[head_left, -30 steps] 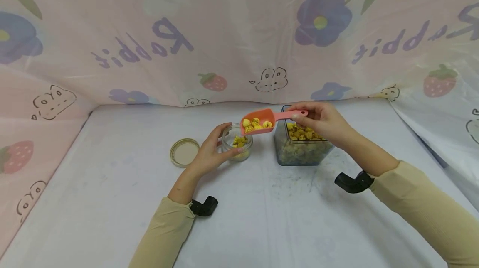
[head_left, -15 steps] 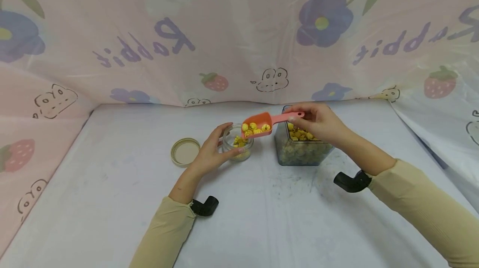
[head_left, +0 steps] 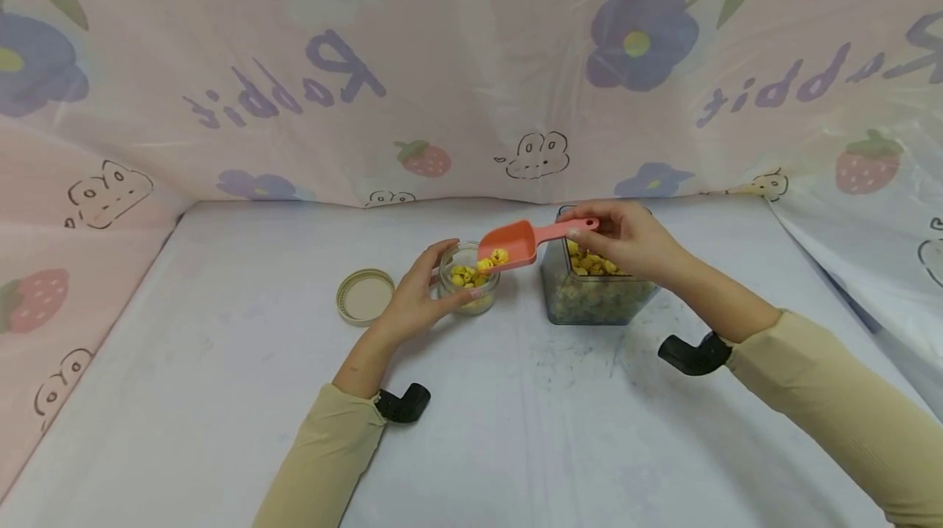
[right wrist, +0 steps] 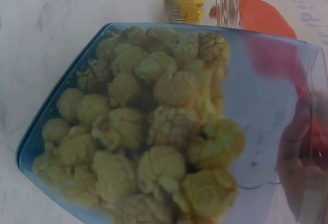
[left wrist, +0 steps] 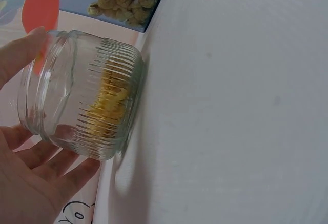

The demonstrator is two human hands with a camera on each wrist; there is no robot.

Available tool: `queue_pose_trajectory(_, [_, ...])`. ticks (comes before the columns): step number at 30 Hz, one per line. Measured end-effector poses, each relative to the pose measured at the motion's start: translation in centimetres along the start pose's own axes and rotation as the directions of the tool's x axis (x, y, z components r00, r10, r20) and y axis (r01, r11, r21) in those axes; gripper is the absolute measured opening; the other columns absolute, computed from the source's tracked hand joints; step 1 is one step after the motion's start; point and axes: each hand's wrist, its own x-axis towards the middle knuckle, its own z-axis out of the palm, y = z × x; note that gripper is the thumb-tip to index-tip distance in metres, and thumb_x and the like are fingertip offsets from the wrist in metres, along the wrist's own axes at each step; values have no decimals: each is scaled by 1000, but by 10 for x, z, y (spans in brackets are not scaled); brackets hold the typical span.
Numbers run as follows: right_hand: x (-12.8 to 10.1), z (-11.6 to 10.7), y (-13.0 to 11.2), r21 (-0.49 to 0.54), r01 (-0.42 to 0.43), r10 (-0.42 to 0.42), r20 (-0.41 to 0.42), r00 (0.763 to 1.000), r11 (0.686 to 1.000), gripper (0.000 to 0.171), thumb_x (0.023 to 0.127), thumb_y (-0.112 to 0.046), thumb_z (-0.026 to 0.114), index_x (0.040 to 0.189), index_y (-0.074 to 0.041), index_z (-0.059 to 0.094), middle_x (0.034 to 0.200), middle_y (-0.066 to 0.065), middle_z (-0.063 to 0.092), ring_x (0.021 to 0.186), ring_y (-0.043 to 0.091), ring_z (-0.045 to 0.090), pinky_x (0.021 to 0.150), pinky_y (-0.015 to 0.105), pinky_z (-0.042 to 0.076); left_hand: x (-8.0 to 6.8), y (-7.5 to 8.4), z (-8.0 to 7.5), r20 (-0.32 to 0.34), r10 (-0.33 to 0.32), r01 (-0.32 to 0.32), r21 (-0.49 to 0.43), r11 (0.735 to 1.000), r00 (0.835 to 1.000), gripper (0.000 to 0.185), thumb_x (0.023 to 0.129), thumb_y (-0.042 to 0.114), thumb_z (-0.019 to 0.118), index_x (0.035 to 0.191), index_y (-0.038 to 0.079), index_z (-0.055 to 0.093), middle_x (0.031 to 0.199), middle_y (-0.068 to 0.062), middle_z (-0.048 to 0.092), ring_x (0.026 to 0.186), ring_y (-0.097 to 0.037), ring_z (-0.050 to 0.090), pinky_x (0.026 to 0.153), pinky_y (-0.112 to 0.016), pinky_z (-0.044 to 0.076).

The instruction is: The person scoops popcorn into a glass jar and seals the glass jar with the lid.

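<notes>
My left hand (head_left: 418,299) grips a ribbed glass jar (left wrist: 102,106), thumb on one side and fingers round the other. Yellow popcorn (left wrist: 108,103) lies in the jar's lower part. In my right hand (head_left: 626,241) the handle of an orange-pink scoop (head_left: 519,243) is pinched. The scoop tilts down to the left with its lip over the jar's mouth, and a few popcorn pieces sit near that lip. Below my right hand stands a clear bluish square container (right wrist: 154,131) with popcorn inside. Part of its top is hidden behind the hand.
A round lid (head_left: 365,297) lies on the white tabletop (head_left: 471,421), left of the jar and beside my left hand. A patterned curtain (head_left: 442,86) hangs along the back and both sides of the table.
Most of the popcorn has slid off the scoop into the jar, where the pile looks larger. The scoop has tilted further toward the jar. My left hand stays on the jar.
</notes>
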Motion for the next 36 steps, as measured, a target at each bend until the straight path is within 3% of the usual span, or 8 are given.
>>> queue_pose_trajectory(14, [-1, -3, -4, -5, 27, -27, 8, 1000, 1000, 29, 94, -8, 59, 121, 2, 62, 99, 16, 58, 65, 13, 49, 51, 22, 39, 0, 0, 0, -3, 12, -12, -4, 1000, 1000, 76, 83, 20, 76, 145, 7, 34, 146, -15, 41, 137, -29, 36, 110, -48, 36])
queue_pose_trajectory(22, [-3, -5, 1, 4, 44, -44, -10, 999, 999, 27, 95, -9, 59, 120, 0, 63, 94, 15, 55, 64, 19, 50, 51, 23, 41, 1, 1, 0, -3, 18, -18, -13, 1000, 1000, 78, 81, 17, 77, 145, 5, 34, 144, -17, 43, 137, -29, 37, 110, -49, 37])
queue_pose_trajectory(28, [-8, -7, 7, 16, 58, -57, -55, 997, 998, 28, 95, -10, 60, 121, 0, 63, 103, 15, 57, 72, 21, 55, 56, 20, 44, 1, 5, -1, 2, 30, -30, 59, 998, 1000, 78, 81, 21, 77, 144, 4, 35, 142, -16, 44, 134, -29, 39, 109, -48, 38])
queue_pose_trajectory(36, [-16, -9, 8, 80, 97, -86, -129, 988, 992, 29, 95, -13, 60, 121, -1, 63, 85, 3, 62, 67, 18, 55, 53, 26, 45, 0, 10, -3, -1, 40, -39, 185, 982, 999, 80, 81, 29, 76, 145, 4, 34, 145, -16, 40, 137, -31, 36, 113, -51, 31])
